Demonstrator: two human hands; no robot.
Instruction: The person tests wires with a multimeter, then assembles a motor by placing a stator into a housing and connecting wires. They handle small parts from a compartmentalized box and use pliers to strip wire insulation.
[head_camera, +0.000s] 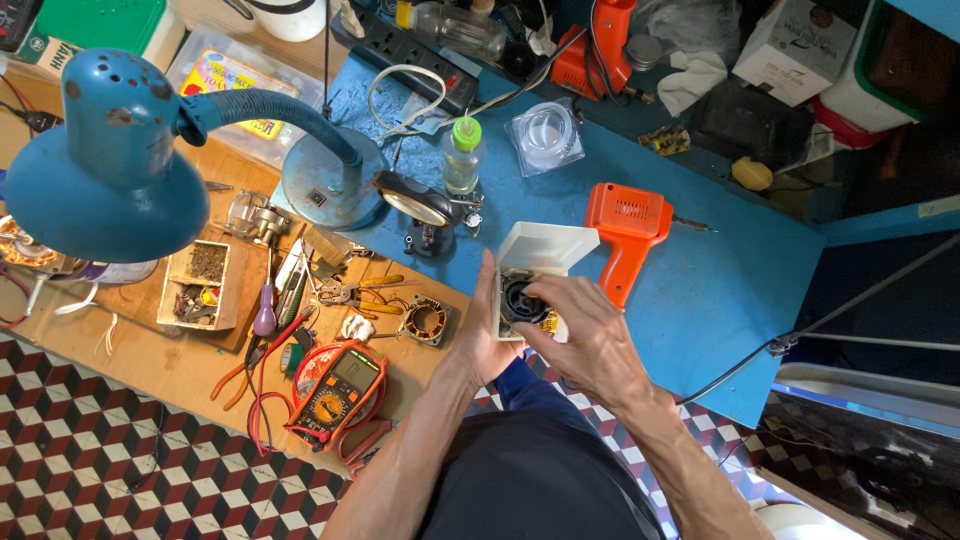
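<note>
Just below the frame's centre, the left hand (478, 335) cradles a white box (535, 268) from behind and beneath, fingers wrapped round its left side, while the right hand (585, 335) comes over the front with fingers closed on a black round part (521, 298) set in the box's open face. The box hangs in the air at the near edge of the blue worktop (700, 290), not resting on it, so a slip would likely send it to the patterned tile floor (120, 450). Yellowish bits show beside the black part; forcing it could well strain them. The box is smooth, hard plastic with rounded corners, its lid hinged up. Near it to the right lies an orange plastic pistol-shaped tool (625, 228) with a thin metal tip. At lower left, an orange meter (335, 392) trails red leads, and a chipped blue metal lamp (110, 160) fills the upper left.
</note>
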